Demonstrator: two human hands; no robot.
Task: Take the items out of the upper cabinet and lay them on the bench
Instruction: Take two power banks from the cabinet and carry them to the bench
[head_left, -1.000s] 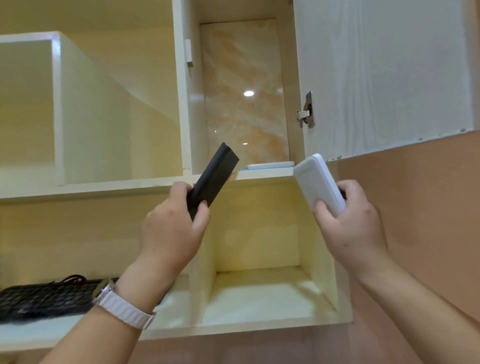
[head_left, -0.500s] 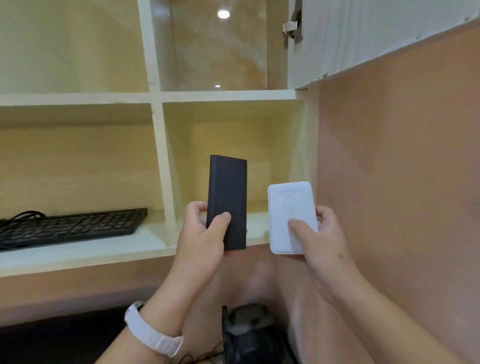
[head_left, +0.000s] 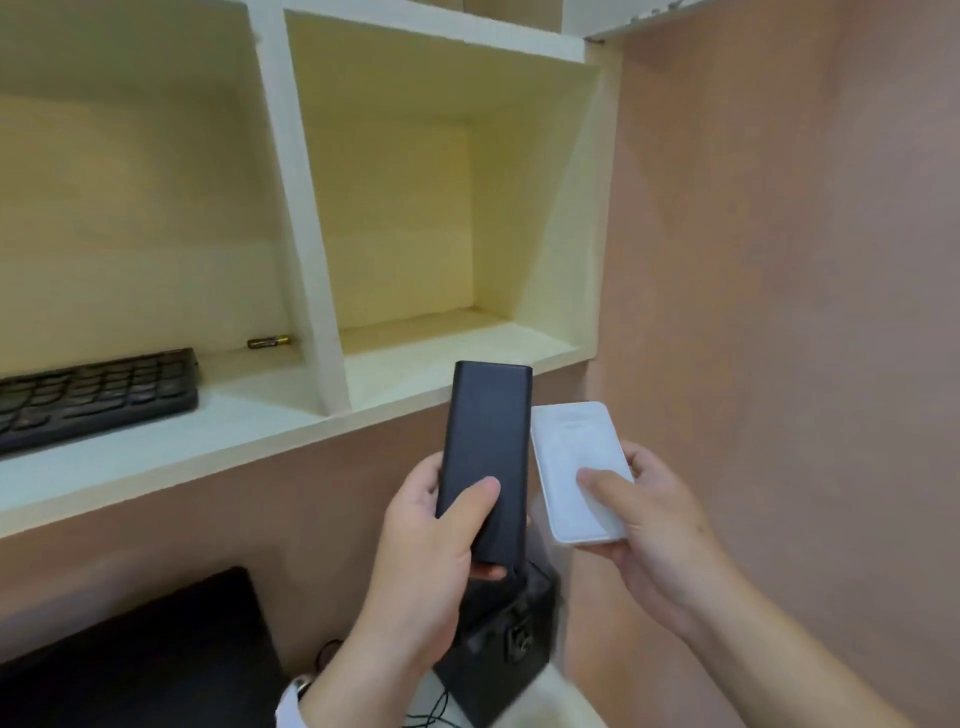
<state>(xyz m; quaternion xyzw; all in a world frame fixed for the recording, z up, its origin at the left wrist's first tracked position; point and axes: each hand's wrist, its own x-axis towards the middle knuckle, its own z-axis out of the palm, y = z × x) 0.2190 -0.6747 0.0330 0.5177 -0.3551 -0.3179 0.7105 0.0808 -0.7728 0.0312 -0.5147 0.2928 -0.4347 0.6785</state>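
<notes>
My left hand (head_left: 423, 566) grips a long black power bank (head_left: 488, 452) by its lower half, held upright in front of the shelf edge. My right hand (head_left: 649, 525) holds a white rounded power bank (head_left: 574, 467) just to the right, thumb across its face. The two items almost touch side by side. Only the bottom corner of the upper cabinet's open door (head_left: 628, 21) shows at the top right; the cabinet's inside is out of view.
A cream open shelf unit (head_left: 322, 415) stands ahead, with a black keyboard (head_left: 93, 395) and a small battery (head_left: 267, 341) in its left bay. Below are a dark monitor (head_left: 145, 660), a black box-like device (head_left: 509, 639) with cables, and a pink-brown wall (head_left: 779, 260) on the right.
My view has tipped down from the upper cabinet. Both hands have come down and together with the black and white power banks, now below the shelf edge.
</notes>
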